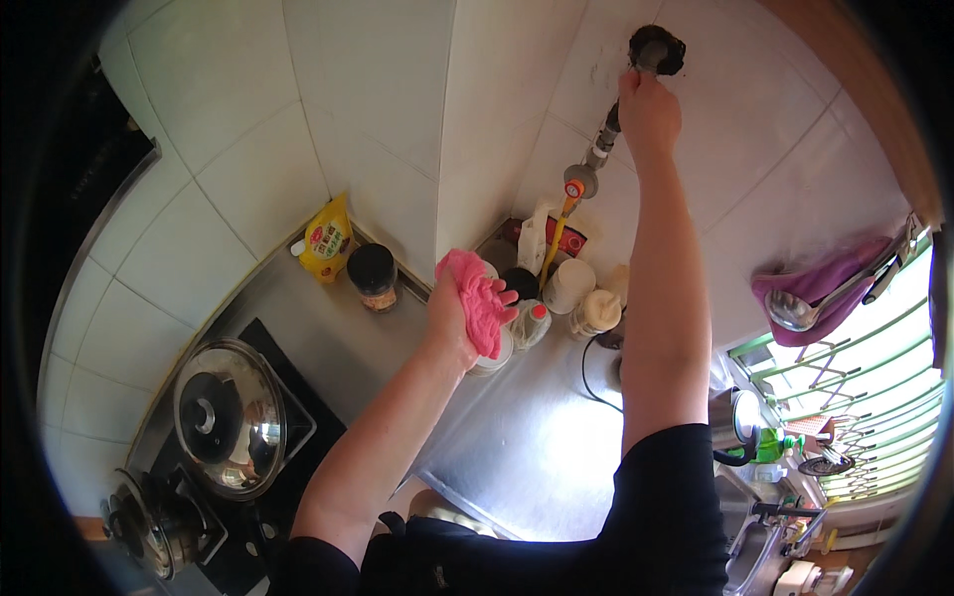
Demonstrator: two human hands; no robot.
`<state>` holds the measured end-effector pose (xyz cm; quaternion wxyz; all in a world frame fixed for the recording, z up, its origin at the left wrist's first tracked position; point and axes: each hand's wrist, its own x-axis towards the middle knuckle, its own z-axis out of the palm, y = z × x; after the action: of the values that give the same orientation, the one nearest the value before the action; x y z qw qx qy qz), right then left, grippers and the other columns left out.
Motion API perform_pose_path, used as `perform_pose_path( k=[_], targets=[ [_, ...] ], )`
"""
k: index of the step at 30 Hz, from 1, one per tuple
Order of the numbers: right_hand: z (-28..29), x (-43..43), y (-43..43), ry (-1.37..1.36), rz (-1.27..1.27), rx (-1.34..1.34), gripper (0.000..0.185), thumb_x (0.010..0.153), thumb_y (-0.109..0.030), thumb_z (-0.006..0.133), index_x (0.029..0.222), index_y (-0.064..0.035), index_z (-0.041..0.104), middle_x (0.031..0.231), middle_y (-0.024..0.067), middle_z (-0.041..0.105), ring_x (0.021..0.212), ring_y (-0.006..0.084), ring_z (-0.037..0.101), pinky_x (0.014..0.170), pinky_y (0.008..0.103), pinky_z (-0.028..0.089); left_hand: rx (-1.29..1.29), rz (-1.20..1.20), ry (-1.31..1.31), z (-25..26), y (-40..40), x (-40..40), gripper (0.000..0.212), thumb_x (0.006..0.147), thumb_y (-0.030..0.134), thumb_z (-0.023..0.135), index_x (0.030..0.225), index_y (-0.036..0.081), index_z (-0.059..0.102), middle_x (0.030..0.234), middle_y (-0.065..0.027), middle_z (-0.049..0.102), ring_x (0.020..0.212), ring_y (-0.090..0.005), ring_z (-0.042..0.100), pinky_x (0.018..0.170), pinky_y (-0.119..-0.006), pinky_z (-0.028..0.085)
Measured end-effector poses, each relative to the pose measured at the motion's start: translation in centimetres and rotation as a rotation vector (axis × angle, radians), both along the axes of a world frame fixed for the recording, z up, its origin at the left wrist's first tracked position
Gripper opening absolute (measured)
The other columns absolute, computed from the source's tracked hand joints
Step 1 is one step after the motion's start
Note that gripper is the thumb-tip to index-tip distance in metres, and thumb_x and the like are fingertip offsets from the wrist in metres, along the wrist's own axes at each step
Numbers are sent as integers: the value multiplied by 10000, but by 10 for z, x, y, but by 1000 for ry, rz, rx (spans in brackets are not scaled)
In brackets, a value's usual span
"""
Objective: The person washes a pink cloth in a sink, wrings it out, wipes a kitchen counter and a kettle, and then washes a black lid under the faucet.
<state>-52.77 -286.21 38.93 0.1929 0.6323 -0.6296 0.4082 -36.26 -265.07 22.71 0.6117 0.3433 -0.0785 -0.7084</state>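
A crumpled pink cloth (pixel 481 302) lies across the palm of my left hand (pixel 455 313), which is turned up with the fingertips showing past the cloth. It is held above several jars and bottles on the steel counter. My right hand (pixel 651 112) reaches up to the tiled wall, its fingers curled at the upper part of a grey and black pipe (pixel 607 138). Just above the knuckles the pipe enters a dark, rough-edged hole (pixel 657 51). Part of the pipe is hidden behind that hand. Lower down are an orange-handled valve (pixel 574 188) and a yellow hose (pixel 554 249).
Under my arms stand a red-capped bottle (pixel 532 325), a white jar (pixel 570 285) and a cream-lidded jar (pixel 598 311). A black-lidded jar (pixel 373 276) and yellow pouch (pixel 328 242) sit left, near a lidded pan (pixel 229 419) on the stove. A ladle (pixel 794 309) hangs right, above a kettle (pixel 734 421).
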Motion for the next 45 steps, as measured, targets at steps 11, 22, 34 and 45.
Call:
perform_pose_path(
  k=[11, 22, 34, 45],
  targets=[
    [-102, -10, 36, -1610, 824, -151, 309, 904, -253, 412, 921, 5, 580, 723, 74, 596, 632, 166, 560, 594, 266, 459, 58, 11, 47, -16, -1, -4, 427, 866, 484, 446, 1018, 89, 505, 873, -122, 581, 831, -320, 591, 678, -422, 491],
    [-213, 0, 31, -1708, 529, 279, 369, 905, -235, 415, 1071, 87, 487, 1055, 179, 550, 979, 278, 553, 861, 368, 457, 109, 38, 11, -33, 0, 6, 418, 838, 493, 488, 954, 93, 516, 865, -124, 582, 810, -315, 600, 665, -431, 503],
    [-201, -8, 33, -2626, 874, 207, 600, 892, -287, 380, 1364, -67, 81, 1294, 259, 362, 1203, 440, 370, 1002, 539, 318, 82, 42, 17, -41, 7, 5, 363, 849, 457, 486, 963, 113, 497, 826, -91, 555, 775, -287, 592, 653, -429, 504],
    [-203, 47, 328, -507, 786, 500, 597, 902, -254, 465, 1389, -33, 201, 1438, 172, 209, 1356, 291, 131, 1081, 390, 100, -105, -172, -94, -31, 79, -38, 521, 846, 495, 494, 1234, 151, 440, 1151, -53, 514, 1013, -194, 513, 862, -407, 433]
  ],
)
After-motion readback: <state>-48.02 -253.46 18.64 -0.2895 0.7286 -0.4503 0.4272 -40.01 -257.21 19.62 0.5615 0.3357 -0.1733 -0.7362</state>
